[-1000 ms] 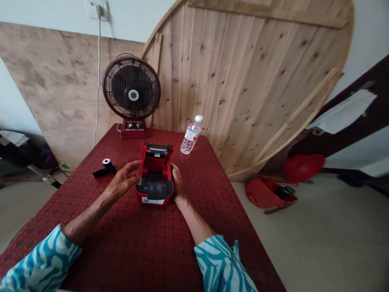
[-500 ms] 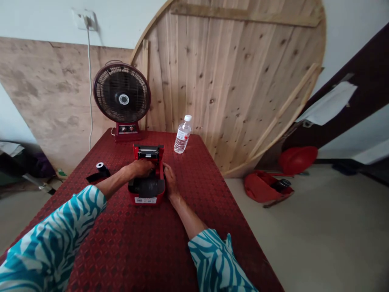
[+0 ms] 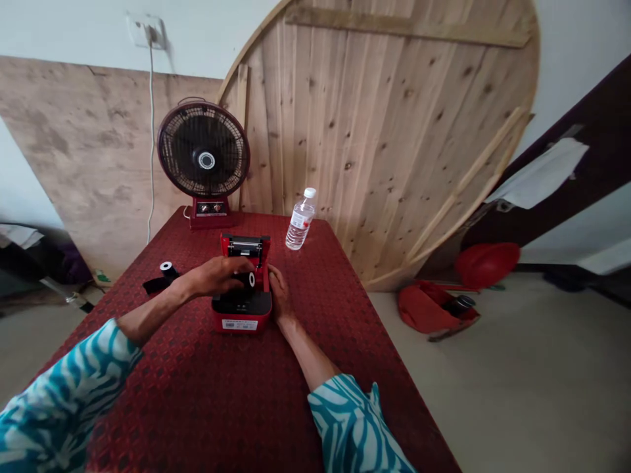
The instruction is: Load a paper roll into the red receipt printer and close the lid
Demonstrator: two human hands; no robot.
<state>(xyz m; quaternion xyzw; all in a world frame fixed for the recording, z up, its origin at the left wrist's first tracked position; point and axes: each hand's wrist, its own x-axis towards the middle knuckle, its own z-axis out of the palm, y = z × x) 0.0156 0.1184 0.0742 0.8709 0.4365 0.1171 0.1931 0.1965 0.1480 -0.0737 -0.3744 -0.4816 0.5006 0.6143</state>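
Observation:
A red and black tabletop printer (image 3: 242, 306) stands on the table with its lid (image 3: 246, 244) raised. My left hand (image 3: 219, 274) is over its inside, fingers curled round a black roll (image 3: 245, 280) with a white core end facing right. Part of that roll hides behind the fingers. Against the printer's right side, my right hand (image 3: 280, 292) grips the red casing. To the left, a second black roll (image 3: 169, 270) with a white core stands on the table, a dark strip (image 3: 155, 285) lying beside it.
A fan (image 3: 204, 161) stands at the table's far left corner, and a water bottle (image 3: 300, 220) at the back right. The table (image 3: 211, 401) has a red patterned top. A round wooden panel (image 3: 374, 144) leans on the wall; a red bag (image 3: 419, 309) lies on the floor.
My left hand has risen from deep inside the printer, and the black roll now shows in it. The printer's front panel shows flat, with small marks. My right hand stays on the casing.

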